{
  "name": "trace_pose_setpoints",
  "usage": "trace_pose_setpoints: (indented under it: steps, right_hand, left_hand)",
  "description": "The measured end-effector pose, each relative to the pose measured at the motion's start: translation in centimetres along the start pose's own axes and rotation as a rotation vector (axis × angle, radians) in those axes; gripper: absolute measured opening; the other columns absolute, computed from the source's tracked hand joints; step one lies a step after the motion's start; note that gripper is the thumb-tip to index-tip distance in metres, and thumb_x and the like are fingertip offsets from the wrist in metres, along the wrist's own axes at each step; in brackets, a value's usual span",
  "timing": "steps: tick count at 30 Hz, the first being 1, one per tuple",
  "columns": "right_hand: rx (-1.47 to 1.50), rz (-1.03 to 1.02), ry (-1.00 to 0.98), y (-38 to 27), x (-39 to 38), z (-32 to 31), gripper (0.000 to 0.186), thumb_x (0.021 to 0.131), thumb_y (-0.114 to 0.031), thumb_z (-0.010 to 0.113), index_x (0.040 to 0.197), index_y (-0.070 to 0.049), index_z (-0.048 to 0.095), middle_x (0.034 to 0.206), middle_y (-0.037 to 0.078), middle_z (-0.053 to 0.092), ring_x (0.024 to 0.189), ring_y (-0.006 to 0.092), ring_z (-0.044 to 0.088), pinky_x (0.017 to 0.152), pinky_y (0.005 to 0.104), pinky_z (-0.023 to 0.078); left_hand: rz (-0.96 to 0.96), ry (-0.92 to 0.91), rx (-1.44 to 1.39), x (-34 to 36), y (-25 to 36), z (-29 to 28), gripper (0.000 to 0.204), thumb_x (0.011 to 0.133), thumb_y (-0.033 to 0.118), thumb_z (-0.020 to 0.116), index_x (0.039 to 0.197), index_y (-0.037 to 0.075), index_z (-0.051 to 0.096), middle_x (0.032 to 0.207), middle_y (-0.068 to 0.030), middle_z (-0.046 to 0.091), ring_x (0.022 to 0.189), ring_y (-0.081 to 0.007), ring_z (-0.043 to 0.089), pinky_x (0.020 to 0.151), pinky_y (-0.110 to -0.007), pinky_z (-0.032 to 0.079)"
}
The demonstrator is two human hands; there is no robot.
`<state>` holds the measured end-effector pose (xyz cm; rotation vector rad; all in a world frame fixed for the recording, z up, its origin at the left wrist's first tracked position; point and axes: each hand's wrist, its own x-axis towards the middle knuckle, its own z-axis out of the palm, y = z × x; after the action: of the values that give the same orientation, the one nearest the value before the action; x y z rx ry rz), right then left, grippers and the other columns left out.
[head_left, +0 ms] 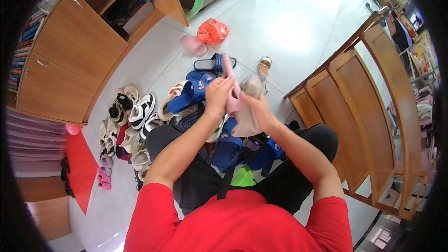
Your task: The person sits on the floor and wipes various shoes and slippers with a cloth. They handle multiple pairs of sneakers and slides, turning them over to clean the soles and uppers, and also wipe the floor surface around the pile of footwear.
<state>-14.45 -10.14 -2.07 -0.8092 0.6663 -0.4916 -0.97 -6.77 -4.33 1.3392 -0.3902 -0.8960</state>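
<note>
Above a heap of footwear, my left hand (219, 95) is closed around a pink slipper (228, 68), which stands on edge in the air. My right hand (259, 111) grips a greyish-beige cloth (247, 125) pressed up against the slipper. Part of the cloth bulges above my fingers, and the rest hangs below. Under my hands lie blue slides (187, 94) and more blue slippers (227, 150), between my bent knees. A second pink slipper (193, 45) rests on the floor beyond the heap. My forearms hide some of the pile.
Several pairs of shoes (142, 111) spread to the left, with small pink shoes (103, 178) nearer. A red plastic bag (213, 31) and a silver sandal (264, 66) lie ahead. A wooden cabinet (70, 42) with an open door bounds the left; a wooden panelled frame (357, 112) leans along the right.
</note>
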Motion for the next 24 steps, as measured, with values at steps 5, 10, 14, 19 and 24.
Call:
trace_pose_setpoints:
  steps: [5,10,14,19,24]
  right_hand:
    - [-0.051,-0.034,0.000,-0.2,0.1,-0.4,0.025,0.084,-0.016,0.062,0.103,0.000,0.057,0.087,0.004,0.061,0.074,0.0121,0.058,0.065,0.0276,0.048]
    - [-0.241,-0.150,-0.006,1.6,-0.1,0.0,0.026,0.075,-0.006,0.064,0.100,0.000,0.056,0.090,0.005,0.061,0.080,0.0132,0.058,0.070,0.0278,0.048]
    - [-0.183,-0.069,-0.008,-0.5,-0.1,0.1,0.028,0.075,-0.005,0.065,0.101,0.000,0.057,0.091,0.005,0.062,0.080,0.0133,0.057,0.071,0.0275,0.047]
    - [-0.164,-0.028,0.059,-3.7,-0.2,-0.9,0.027,0.077,-0.007,0.064,0.102,0.000,0.057,0.092,0.004,0.062,0.084,0.0128,0.057,0.075,0.0277,0.046]
    - [-0.187,-0.026,0.057,-5.8,-0.5,-1.3,0.036,0.078,-0.007,0.065,0.111,0.000,0.053,0.097,0.005,0.061,0.085,0.0124,0.057,0.076,0.0278,0.047]
  left_hand:
    - [0.062,0.055,-0.012,0.1,-0.1,1.4,0.016,0.082,0.013,0.064,0.074,-0.001,0.062,0.087,-0.0051,0.065,0.065,-0.0076,0.053,0.059,-0.022,0.043]
    - [0.224,0.318,0.228,4.9,-2.2,-0.5,0.016,0.077,0.013,0.065,0.076,-0.003,0.063,0.074,-0.0040,0.064,0.060,-0.0083,0.054,0.055,-0.023,0.044]
    - [0.063,0.506,0.187,9.4,-3.8,-5.2,0.021,0.074,0.018,0.065,0.074,-0.003,0.064,0.070,-0.0070,0.065,0.060,-0.0146,0.060,0.055,-0.027,0.047]
    - [-0.031,0.665,0.064,12.4,-0.3,-4.8,0.023,0.073,0.019,0.066,0.073,-0.003,0.062,0.077,-0.0121,0.065,0.063,-0.0175,0.061,0.058,-0.030,0.050]
    - [-0.080,0.590,0.175,24.0,-6.9,-8.9,0.027,0.067,0.018,0.067,0.080,-0.005,0.065,0.079,-0.0125,0.065,0.070,-0.0220,0.061,0.066,-0.034,0.048]
